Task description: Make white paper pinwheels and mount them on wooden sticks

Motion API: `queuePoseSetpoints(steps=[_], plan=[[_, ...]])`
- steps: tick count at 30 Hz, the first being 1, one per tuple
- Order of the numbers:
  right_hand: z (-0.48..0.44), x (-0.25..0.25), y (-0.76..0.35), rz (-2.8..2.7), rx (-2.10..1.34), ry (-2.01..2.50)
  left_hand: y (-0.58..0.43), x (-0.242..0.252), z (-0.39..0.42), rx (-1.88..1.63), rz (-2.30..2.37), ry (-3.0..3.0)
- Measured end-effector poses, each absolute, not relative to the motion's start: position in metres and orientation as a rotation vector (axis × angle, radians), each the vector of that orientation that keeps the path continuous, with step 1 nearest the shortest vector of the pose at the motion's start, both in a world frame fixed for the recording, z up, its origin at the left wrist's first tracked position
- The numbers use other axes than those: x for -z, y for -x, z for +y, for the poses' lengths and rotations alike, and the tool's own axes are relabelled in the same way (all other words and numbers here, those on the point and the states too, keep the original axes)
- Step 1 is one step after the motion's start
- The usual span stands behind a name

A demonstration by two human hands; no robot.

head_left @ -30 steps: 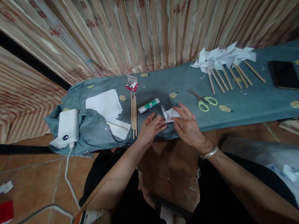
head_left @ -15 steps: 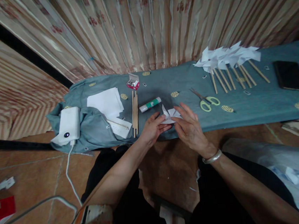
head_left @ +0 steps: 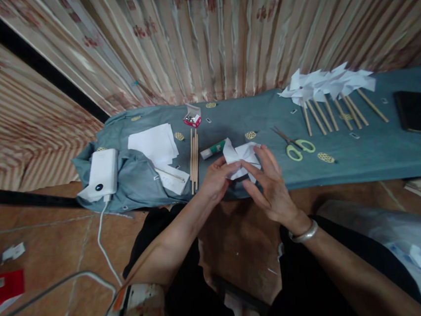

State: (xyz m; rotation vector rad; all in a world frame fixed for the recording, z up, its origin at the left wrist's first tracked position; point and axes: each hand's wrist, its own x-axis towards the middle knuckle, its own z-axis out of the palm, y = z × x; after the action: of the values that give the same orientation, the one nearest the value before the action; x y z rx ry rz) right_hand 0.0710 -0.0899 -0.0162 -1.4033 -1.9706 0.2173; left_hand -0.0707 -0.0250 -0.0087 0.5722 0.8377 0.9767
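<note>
A folded white paper piece (head_left: 241,159) is lifted a little above the front edge of the blue cloth (head_left: 362,148). My left hand (head_left: 217,178) pinches its left side with thumb and fingers. My right hand (head_left: 268,184) holds its right side, fingers curled onto the paper; a silver bangle sits on that wrist. A glue stick (head_left: 214,149) lies just behind the paper, and wooden sticks (head_left: 194,159) lie to the left of my left hand.
Green-handled scissors (head_left: 296,147) lie right of my hands. Several finished paper pinwheels on sticks (head_left: 329,94) and a black phone (head_left: 417,112) are at far right. White sheets (head_left: 153,143), a small pin box (head_left: 192,117) and a white power bank (head_left: 103,171) sit at left.
Both hands have raised the folded paper off the cloth and drawn it slightly nearer; it now shows larger and more unfolded. The camera view has shifted a little.
</note>
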Motion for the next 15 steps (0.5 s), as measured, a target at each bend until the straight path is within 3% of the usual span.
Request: queuePoseSetpoints(steps=[15], plan=[[-0.086, 0.005, -0.08, -1.677, -0.375, 1.398, 0.067, 0.015, -0.022, -1.035, 0.842, -0.621]])
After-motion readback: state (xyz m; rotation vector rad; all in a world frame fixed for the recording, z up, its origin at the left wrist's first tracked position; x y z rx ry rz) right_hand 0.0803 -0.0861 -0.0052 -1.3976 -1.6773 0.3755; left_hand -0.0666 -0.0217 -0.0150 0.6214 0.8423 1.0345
